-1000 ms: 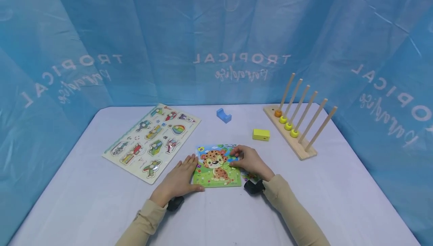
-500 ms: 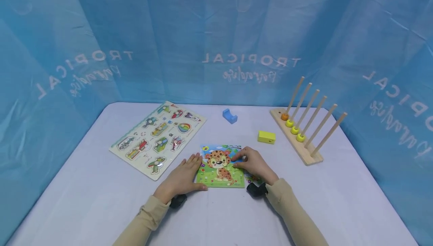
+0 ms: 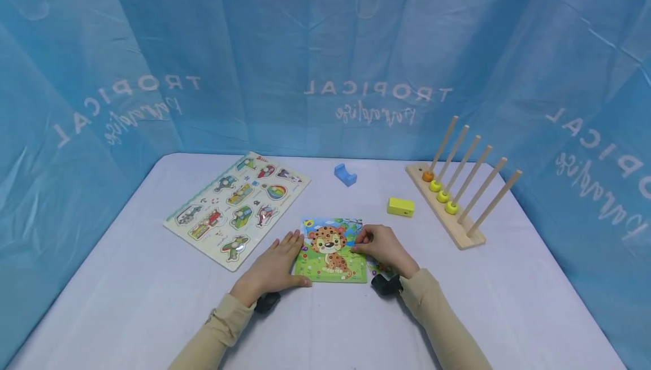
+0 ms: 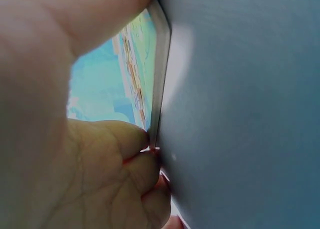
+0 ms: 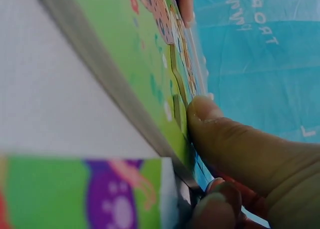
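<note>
A square jigsaw puzzle (image 3: pixel 325 268) with a spotted leopard cub on green grass lies flat in the middle of the table. My left hand (image 3: pixel 272 265) steadies it, fingers against its left edge and thumb by the near left corner. The left wrist view shows the thumb (image 4: pixel 100 19) and fingertips touching the board's rim. At the right side, my right hand (image 3: pixel 383 248) has its thumb (image 5: pixel 210 119) on a green puzzle piece (image 5: pixel 181 96), with the other fingers curled near the edge. Much of that piece is hidden. A step shows between pieces beside the thumb.
Another colourful printed piece (image 3: pixel 378 268) lies under the right wrist. A vehicle peg puzzle board (image 3: pixel 203 206) sits left. Behind are a blue notched block (image 3: pixel 345 174) and a yellow block (image 3: pixel 400 207). A wooden rack (image 3: pixel 460 233) with upright pegs and beads stands right.
My right thumb and fingers have shifted slightly right and down, toward the puzzle's right edge. The left hand holds the same place on the board. The head view has turned slightly.
</note>
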`<move>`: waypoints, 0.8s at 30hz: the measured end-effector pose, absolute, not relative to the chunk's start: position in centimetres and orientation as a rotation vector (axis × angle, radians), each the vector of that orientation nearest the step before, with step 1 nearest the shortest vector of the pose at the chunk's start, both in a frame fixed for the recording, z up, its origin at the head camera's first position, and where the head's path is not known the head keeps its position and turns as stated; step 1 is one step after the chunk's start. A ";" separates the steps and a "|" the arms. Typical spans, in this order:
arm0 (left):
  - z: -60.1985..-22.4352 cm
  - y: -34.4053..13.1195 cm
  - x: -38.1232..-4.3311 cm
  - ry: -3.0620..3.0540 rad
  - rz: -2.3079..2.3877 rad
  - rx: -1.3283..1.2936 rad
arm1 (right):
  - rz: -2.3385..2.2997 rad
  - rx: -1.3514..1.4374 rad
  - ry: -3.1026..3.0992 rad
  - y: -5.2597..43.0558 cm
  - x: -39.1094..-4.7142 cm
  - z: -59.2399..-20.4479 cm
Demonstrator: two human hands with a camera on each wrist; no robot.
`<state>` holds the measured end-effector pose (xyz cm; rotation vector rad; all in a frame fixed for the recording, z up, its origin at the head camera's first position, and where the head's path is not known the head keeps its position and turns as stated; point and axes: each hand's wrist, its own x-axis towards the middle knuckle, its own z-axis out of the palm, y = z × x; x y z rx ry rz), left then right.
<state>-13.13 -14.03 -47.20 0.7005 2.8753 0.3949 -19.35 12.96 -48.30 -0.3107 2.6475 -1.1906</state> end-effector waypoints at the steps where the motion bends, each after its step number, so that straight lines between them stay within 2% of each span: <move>1: -47.2 -14.0 -13.2 2.873 0.394 0.697 | -1.190 -0.314 2.646 13.0 -19.4 -48.3; 14: -47.2 -13.8 -13.2 2.869 0.396 0.697 | -1.315 -0.284 2.480 14.9 -19.6 -47.4; 24: -47.5 -14.1 -13.3 2.868 0.394 0.677 | -1.338 -0.278 2.578 20.2 -19.3 -47.1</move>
